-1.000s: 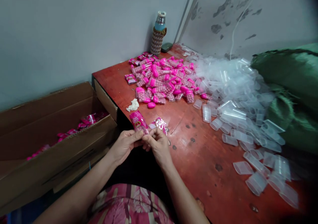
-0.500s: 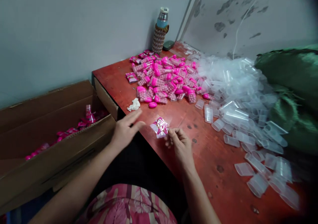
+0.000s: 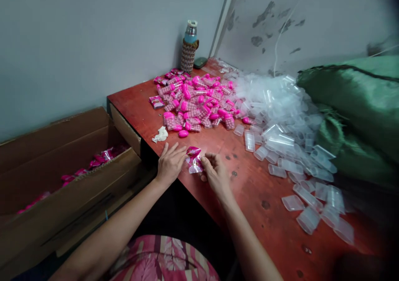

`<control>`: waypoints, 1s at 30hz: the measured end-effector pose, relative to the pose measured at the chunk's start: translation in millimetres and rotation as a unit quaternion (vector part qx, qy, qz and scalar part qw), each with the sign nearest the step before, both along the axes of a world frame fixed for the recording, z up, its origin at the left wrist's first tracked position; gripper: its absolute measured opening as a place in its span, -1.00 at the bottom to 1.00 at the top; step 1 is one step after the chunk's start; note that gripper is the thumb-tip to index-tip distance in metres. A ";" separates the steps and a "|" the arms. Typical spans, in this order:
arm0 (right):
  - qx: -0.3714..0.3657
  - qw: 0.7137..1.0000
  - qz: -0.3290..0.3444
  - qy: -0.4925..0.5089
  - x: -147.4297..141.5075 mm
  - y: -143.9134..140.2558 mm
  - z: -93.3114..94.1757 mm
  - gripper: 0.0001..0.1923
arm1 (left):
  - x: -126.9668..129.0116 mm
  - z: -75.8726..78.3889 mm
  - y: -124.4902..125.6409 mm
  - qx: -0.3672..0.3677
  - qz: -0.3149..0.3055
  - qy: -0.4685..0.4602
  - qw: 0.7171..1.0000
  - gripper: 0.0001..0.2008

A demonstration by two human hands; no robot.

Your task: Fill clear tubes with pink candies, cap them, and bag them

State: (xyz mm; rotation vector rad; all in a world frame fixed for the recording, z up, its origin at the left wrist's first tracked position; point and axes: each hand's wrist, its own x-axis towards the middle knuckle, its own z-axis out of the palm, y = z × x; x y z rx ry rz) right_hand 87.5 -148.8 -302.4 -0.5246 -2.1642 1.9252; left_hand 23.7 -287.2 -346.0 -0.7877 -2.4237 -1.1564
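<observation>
While both hands pinch a pink wrapper [image 3: 193, 159], left hand [image 3: 171, 163] fingers spread, right hand [image 3: 215, 173] curled, pink capsules [image 3: 196, 102] lie beyond, clear tubes [image 3: 280, 139] rightward.

The little wrapper [image 3: 193, 159] pinched between my left grip [image 3: 171, 163] and right grip [image 3: 214, 172] is clear film printed in pink and white. The bench [image 3: 249, 198] under it is reddish-brown, dotted with dark spots. At upper centre of the frame lies a heap of capsules [image 3: 196, 102] — hot pink caps over clear bodies filled with paler pink beads. To its right the empty tubes [image 3: 280, 123] are colourless, milky where they pile up. The sack [image 3: 352, 102] at the right edge is dull green. The box [image 3: 62, 181] at left is plain brown cardboard — pink packets inside. My lap cloth [image 3: 162, 260] shows pink, cream and maroon stripes.
</observation>
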 end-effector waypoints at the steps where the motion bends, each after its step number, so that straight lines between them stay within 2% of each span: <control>1: -0.005 1.000 -0.008 0.003 -3.4 0.0 -0.2 -0.65 | 2.7 0.5 0.8 0.022 -0.003 -0.006 1.000 -0.79; 3: -0.030 0.999 -0.004 0.010 -9.2 0.6 0.6 -0.58 | 9.2 5.0 2.5 0.074 -0.014 -0.033 0.997 -0.78; 5: -0.063 0.998 0.000 0.026 -12.9 2.7 3.2 -0.59 | 15.5 14.6 3.4 0.135 -0.032 -0.099 0.985 -0.76; 7: -0.081 0.996 0.008 0.036 -14.3 6.9 7.6 -0.62 | 19.2 27.2 2.5 0.207 -0.049 -0.219 0.952 -0.66; 9: -0.094 0.994 0.039 0.028 -14.7 13.2 13.0 -0.62 | 19.4 38.9 0.3 0.270 -0.082 -0.372 0.884 -0.54; 11: -0.099 0.991 0.092 0.004 -15.6 20.6 18.3 -0.60 | 17.0 46.3 -1.6 0.298 -0.151 -0.500 0.799 -0.54; 13: -0.085 0.987 0.138 -0.017 -17.4 27.7 22.0 -0.59 | 14.2 48.8 -1.3 0.298 -0.220 -0.569 0.734 -0.62; 14: -0.071 0.985 0.154 -0.026 -18.6 30.6 23.0 -0.59 | 13.3 48.5 -0.4 0.297 -0.239 -0.586 0.715 -0.67; 16: -0.041 0.983 0.176 -0.038 -21.3 34.1 23.0 -0.61 | 12.6 46.5 2.5 0.297 -0.249 -0.604 0.697 -0.72; 20: 0.001 0.976 0.214 -0.048 -29.2 37.4 21.3 -0.63 | 12.4 41.5 7.0 0.306 -0.215 -0.631 0.680 -0.75; 22: 0.066 0.964 0.255 -0.047 -38.7 46.7 25.0 -0.68 | 11.2 40.1 6.9 0.313 -0.183 -0.634 0.683 -0.76; 23: 0.127 0.956 0.262 -0.042 -46.0 55.7 28.8 -0.75 | 10.3 39.7 6.4 0.317 -0.165 -0.631 0.688 -0.76; 25: 0.316 0.924 0.210 -0.046 -65.4 83.5 39.3 -0.84 | 8.3 39.5 4.8 0.326 -0.127 -0.625 0.698 -0.77; 26: 0.426 0.892 0.139 -0.059 -76.9 101.3 45.1 -0.82 | 7.2 39.4 3.9 0.332 -0.109 -0.624 0.699 -0.78; 27: 0.536 0.836 0.061 -0.100 -88.8 120.6 50.4 -0.80 | 6.2 39.4 3.1 0.340 -0.095 -0.626 0.696 -0.79; 28: 0.623 0.766 0.003 -0.159 -100.7 140.3 54.6 -0.77 | 5.3 39.2 2.4 0.350 -0.083 -0.629 0.689 -0.79; 30: 0.658 0.723 -0.036 -0.206 -122.2 176.2 58.4 -0.73 | 3.3 38.5 1.0 0.377 -0.063 -0.635 0.671 -0.81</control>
